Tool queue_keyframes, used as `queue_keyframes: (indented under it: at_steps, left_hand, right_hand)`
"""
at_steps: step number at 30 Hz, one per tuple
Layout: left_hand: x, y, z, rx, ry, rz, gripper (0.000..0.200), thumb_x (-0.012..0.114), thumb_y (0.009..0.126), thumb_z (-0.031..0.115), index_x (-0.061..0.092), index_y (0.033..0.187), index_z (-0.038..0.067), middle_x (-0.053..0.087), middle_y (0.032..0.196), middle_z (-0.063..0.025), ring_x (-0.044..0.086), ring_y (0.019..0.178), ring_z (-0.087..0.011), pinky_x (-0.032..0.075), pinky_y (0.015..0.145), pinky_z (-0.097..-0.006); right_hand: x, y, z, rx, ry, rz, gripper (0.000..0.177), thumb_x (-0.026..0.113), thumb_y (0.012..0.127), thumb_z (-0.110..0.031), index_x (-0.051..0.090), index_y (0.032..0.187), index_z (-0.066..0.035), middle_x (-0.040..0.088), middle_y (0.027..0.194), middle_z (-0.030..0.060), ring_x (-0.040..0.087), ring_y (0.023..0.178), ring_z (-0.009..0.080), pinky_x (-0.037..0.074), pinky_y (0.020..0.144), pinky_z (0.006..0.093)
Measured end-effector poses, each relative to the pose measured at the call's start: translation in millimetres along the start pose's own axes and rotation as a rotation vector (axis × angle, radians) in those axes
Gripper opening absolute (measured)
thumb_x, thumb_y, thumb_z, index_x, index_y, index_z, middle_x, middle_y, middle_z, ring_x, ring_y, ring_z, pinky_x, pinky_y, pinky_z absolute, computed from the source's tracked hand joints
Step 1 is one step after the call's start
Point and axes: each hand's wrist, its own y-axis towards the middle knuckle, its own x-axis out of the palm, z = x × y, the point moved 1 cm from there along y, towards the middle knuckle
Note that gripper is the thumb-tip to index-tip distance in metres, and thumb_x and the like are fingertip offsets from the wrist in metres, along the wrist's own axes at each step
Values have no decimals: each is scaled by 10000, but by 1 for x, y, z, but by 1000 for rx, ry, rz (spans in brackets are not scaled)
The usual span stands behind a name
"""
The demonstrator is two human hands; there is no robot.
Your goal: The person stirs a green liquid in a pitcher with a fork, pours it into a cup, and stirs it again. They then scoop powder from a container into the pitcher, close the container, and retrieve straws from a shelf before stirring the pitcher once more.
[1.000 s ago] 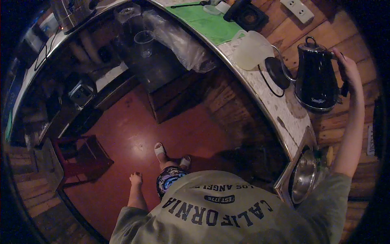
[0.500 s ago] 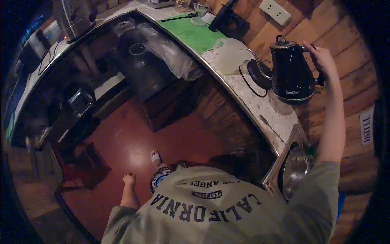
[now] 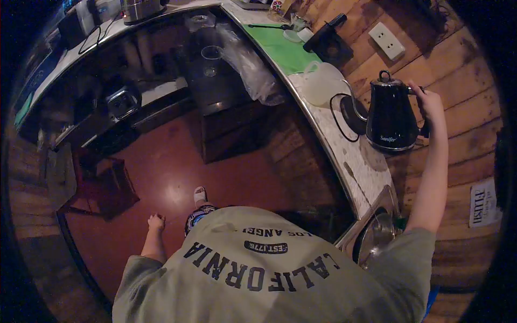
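My right hand point(image 3: 432, 105) is closed around the handle of a black gooseneck electric kettle point(image 3: 392, 116) marked "Sonifer". The kettle is upright, its thin metal spout pointing left, and appears to be held just over the counter point(image 3: 353, 175). Partly behind the spout lies a dark round kettle base point(image 3: 353, 114) with a black cord. Beside it stands a pale translucent pitcher point(image 3: 321, 83). Low at my left side hangs my left hand point(image 3: 156, 221), holding nothing, its fingers loosely bent and a little apart.
A metal sink point(image 3: 375, 239) is set into the counter near my right arm. Farther along lies a green cloth point(image 3: 280, 48), with a black stand-like object point(image 3: 329, 46) beside it. A wall socket point(image 3: 386, 42) is above. A dark red stool point(image 3: 102, 185) stands on the floor.
The camera view has turned, so the counter and kettle appear lower in the picture. My right hand keeps its grip on the kettle; my left hand still hangs at my side.
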Motion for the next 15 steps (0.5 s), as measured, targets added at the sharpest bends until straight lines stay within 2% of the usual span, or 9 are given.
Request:
queue_keyframes:
  at_steps: [3,6,9,12,15]
  left_hand:
    - [6,-3,-5,-32,39,-35,392,541,852,431,628,1088,130,572,1149,-137,507,1097,-309,394,947,-446]
    - [15,-4,-11,-73,-12,29,386,563,844,422,634,1073,121,594,1114,-139,510,1090,-306,391,945,-443]
    - [18,-3,-13,-71,-36,57,374,561,848,417,644,1054,116,611,1087,-133,511,1088,-313,397,940,-447]
    - [11,-7,-11,30,-71,37,360,559,854,402,651,1039,107,623,1065,-135,510,1086,-315,400,936,-450]
    - [8,-3,-4,-29,-54,3,356,560,852,391,653,1035,100,622,1076,-127,507,1086,-314,395,937,-453]
  right_hand:
    - [0,6,6,2,19,13,584,668,719,-629,494,525,-106,423,485,-24,374,398,82,283,385,261]
    - [-1,4,6,-11,19,26,598,660,713,-644,497,523,-100,428,484,-18,384,403,92,291,391,270]
    - [-4,4,6,-30,-38,37,623,640,708,-672,504,529,-90,434,484,-6,402,412,106,302,399,283]
    - [-6,4,7,-57,-89,63,646,620,704,-696,525,541,-78,439,486,2,416,421,118,308,407,292]
    - [-8,3,7,-24,-60,34,650,612,708,-700,550,555,-71,441,487,2,417,422,117,309,409,291]
